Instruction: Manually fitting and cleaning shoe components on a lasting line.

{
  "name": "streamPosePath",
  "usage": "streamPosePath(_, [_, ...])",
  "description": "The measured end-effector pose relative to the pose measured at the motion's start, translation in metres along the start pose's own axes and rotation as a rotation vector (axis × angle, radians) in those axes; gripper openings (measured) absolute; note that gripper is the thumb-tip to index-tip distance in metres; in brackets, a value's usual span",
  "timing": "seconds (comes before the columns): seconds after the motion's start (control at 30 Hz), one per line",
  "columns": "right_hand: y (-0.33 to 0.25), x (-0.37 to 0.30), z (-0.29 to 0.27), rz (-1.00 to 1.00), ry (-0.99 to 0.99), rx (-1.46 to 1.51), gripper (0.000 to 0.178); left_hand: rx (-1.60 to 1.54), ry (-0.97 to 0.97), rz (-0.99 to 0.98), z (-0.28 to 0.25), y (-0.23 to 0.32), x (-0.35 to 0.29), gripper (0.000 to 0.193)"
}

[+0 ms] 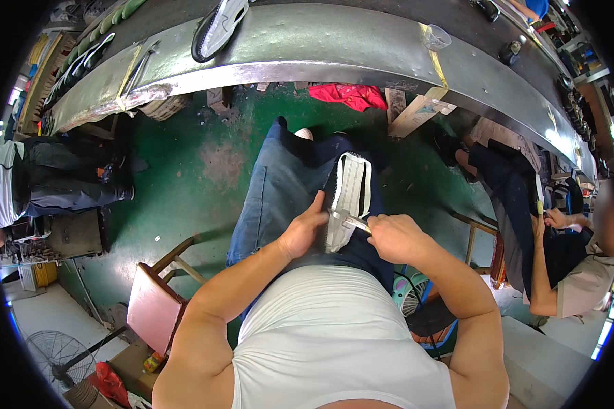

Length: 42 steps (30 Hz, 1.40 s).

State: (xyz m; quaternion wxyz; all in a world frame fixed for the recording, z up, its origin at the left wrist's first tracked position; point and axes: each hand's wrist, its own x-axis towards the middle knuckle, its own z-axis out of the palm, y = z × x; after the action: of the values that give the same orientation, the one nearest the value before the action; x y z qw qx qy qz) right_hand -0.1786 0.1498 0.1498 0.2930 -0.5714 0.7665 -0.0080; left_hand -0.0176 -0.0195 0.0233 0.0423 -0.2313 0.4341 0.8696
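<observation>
A white shoe (pixel 350 184) with a dark edge lies lengthwise across my lap, on my blue trousers. My left hand (pixel 303 233) is closed on the near left side of the shoe, its thumb and fingers around the edge. My right hand (pixel 397 238) grips the handle of a metal hand tool (pixel 352 221); its broad head rests on or just over the near part of the shoe, beside my left fingertips. Whether the tool is a hammer or pincers I cannot tell.
A long metal-edged bench (pixel 286 51) runs ahead, bearing another white shoe (pixel 220 28) and a clear cup (pixel 436 37). Red cloth (pixel 348 95) lies beneath it. A pink-seated stool (pixel 153 310) stands left, a fan (pixel 411 294) right. Another person (pixel 559 232) sits at right.
</observation>
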Motion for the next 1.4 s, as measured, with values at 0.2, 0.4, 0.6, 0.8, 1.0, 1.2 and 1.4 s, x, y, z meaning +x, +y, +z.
streamPosePath(0.2, [-0.013, 0.011, 0.059, 0.101, 0.156, 0.268, 0.025, 0.292, 0.587, 0.043, 0.013, -0.019, 0.026, 0.057])
streamPosePath(0.4, [0.018, 0.024, 0.036, 0.057, 0.220, 0.098, 0.048, 0.762, 0.574, 0.224, 0.014, -0.011, 0.026, 0.051])
streamPosePath(0.6, [0.036, 0.028, 0.061, 0.222, 0.304, 0.295, 0.019, 1.161, 0.324, 0.310, 0.018, 0.007, 0.020, 0.054])
streamPosePath(0.8, [0.062, 0.028, 0.007, 0.261, -0.090, 0.614, 0.026, 1.282, 0.177, 0.055, 0.016, 0.034, 0.022, 0.057])
streamPosePath(1.0, [0.056, 0.063, 0.036, 0.136, 0.384, 0.463, 0.035, 1.453, 0.091, -0.097, 0.044, 0.068, 0.023, 0.058])
streamPosePath(1.2, [0.043, 0.048, 0.011, 0.162, 0.143, 0.520, 0.040, 1.004, 0.302, 0.180, 0.006, 0.006, 0.002, 0.071])
streamPosePath(1.4, [0.030, 0.019, 0.051, 0.186, 0.099, 0.542, 0.042, 0.766, 0.158, -0.098, 0.015, 0.025, -0.013, 0.094])
